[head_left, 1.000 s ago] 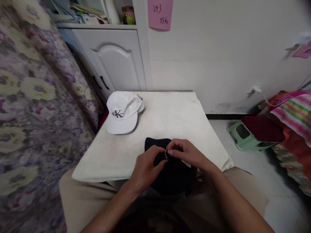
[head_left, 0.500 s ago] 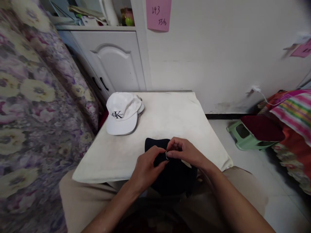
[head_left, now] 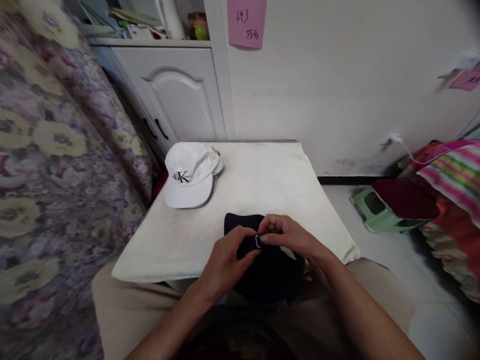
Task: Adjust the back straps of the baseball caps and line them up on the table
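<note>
A black cap (head_left: 262,277) rests at the table's near edge, partly over my lap, its brim pointing away to the left. My left hand (head_left: 228,252) grips it from the left, thumb and forefinger either side of a small metal buckle (head_left: 258,241). From the right, my right hand (head_left: 283,234) pinches at the buckle's right side, fingers curled. Whatever strap lies between those fingertips is too dark to make out. Farther off at the left, a white cap (head_left: 189,172) with black "CK" lettering sits on top of at least one other cap.
The table (head_left: 262,175) has a cream cloth and stands against a white wall. A floral curtain (head_left: 60,200) hangs at the left, beside a white cabinet (head_left: 176,95). On the right floor is a green stool (head_left: 382,210) next to a bed with striped bedding (head_left: 457,165).
My right fingertips have shifted slightly right, and more of the metal buckle shows between the hands. The view has moved a little; the white cap stays put.
</note>
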Demonstrator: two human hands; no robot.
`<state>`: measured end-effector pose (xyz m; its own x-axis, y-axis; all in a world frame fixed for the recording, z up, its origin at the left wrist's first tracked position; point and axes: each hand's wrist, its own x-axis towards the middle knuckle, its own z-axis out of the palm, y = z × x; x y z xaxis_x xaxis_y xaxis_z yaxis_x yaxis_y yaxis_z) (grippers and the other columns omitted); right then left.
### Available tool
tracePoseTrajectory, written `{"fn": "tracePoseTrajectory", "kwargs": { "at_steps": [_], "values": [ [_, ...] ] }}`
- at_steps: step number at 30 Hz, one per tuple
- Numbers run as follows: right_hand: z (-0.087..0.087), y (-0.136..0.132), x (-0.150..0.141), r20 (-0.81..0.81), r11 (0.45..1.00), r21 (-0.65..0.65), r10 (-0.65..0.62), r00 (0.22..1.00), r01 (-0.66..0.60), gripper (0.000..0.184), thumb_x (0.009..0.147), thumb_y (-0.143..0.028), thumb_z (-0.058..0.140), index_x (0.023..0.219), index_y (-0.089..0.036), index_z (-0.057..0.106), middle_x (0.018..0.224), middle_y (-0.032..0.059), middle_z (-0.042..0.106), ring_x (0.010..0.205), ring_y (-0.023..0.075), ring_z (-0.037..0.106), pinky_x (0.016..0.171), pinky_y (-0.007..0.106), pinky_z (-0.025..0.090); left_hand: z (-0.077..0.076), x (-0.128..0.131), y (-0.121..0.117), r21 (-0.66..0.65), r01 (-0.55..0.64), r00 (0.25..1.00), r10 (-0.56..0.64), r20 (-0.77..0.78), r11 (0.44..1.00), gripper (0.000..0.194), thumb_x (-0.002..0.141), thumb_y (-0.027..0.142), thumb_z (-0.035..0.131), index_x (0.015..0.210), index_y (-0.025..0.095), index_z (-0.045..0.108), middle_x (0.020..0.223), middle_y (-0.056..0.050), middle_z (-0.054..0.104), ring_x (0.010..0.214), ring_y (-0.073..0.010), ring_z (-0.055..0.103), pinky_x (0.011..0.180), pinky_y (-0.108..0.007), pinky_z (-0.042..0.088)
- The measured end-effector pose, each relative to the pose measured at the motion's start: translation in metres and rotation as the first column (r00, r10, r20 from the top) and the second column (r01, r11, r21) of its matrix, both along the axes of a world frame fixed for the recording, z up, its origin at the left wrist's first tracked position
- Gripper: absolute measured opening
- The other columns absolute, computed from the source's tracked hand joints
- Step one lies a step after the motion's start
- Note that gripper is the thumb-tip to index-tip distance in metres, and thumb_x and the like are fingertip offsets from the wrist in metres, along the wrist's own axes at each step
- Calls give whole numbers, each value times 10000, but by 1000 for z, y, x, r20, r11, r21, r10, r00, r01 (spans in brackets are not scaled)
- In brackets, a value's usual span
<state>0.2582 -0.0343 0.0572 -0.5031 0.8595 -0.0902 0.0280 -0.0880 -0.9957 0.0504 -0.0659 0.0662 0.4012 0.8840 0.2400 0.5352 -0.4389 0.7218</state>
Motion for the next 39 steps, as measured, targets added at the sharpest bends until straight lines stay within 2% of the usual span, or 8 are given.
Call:
{"fn": "tracePoseTrajectory", "kwargs": {
  "at_steps": [5, 13, 20, 25, 27, 31, 34, 39],
  "values": [
    [1, -1, -1, 0, 1000, -15, 0, 1000, 0, 200, 745, -303, 747, 869, -193, 636, 715, -40, 589, 642, 114, 511, 606, 244, 373, -1, 1, 0, 10, 9, 1000, -9, -27, 1000, 246, 848, 188, 652, 1071, 255, 574, 964, 11, 676, 871, -176, 646, 767, -301, 493],
    [5, -4, -6, 65, 995, 99, -34, 997, 28, 114, 764, -151, 641, 850, -196, 582, 776, -33, 581, 703, 124, 511, 658, 265, 383, -5, 4, -2, 47, 8, 988, -1, -151, 999, 295, 858, 192, 636, 1132, 256, 549, 1056, -14, 679, 932, -206, 661, 789, -323, 501],
    [2, -5, -10, -31, 999, 36, -26, 999, 27, 154, 742, -149, 663, 864, -196, 582, 788, -33, 582, 697, 122, 519, 658, 263, 383, -4, 4, -2, -17, -14, 996, 12, -90, 1000, 267, 847, 183, 651, 1090, 253, 563, 1025, 6, 679, 900, -182, 652, 788, -299, 488],
    [2, -5, -10, -54, 995, 48, -85, 995, 88, 154, 750, -175, 703, 843, -188, 581, 728, -50, 545, 644, 101, 477, 605, 237, 352, 1, 1, 1, -181, -64, 996, 75, 54, 981, 300, 802, 235, 724, 1066, 247, 582, 1011, 13, 681, 950, -191, 635, 826, -299, 467],
    [1, -3, -5, -57, 998, 30, -59, 997, 61, 155, 786, -256, 717, 866, -180, 608, 749, -37, 564, 656, 100, 490, 603, 231, 360, 4, -2, 3, -263, -66, 992, 91, 83, 963, 248, 797, 254, 727, 1012, 232, 605, 964, 12, 680, 926, -193, 630, 806, -297, 461],
    [-5, 3, 6, -69, 992, -57, 109, 992, -113, 224, 833, -367, 693, 933, -169, 660, 811, -9, 590, 674, 103, 522, 591, 221, 400, 8, -7, 5, -328, -55, 989, 95, 109, 943, 226, 774, 233, 730, 968, 214, 618, 900, 13, 665, 854, -183, 609, 761, -288, 445],
    [-9, 5, 9, -75, 979, -121, 157, 985, -165, 226, 809, -355, 721, 925, -173, 652, 742, -38, 550, 557, 69, 451, 499, 197, 339, 11, -9, 5, -353, -19, 988, 71, 134, 935, 231, 764, 231, 737, 960, 208, 616, 878, 19, 648, 834, -170, 588, 746, -275, 432],
    [-5, 4, 12, -19, 975, -95, 202, 979, -202, 188, 831, -337, 693, 897, -171, 635, 653, -63, 491, 500, 57, 385, 445, 191, 268, 17, -13, 7, -459, 95, 984, -14, 178, 883, 206, 777, 266, 726, 936, 194, 616, 844, 23, 617, 785, -151, 551, 678, -248, 407]
  ]
}}
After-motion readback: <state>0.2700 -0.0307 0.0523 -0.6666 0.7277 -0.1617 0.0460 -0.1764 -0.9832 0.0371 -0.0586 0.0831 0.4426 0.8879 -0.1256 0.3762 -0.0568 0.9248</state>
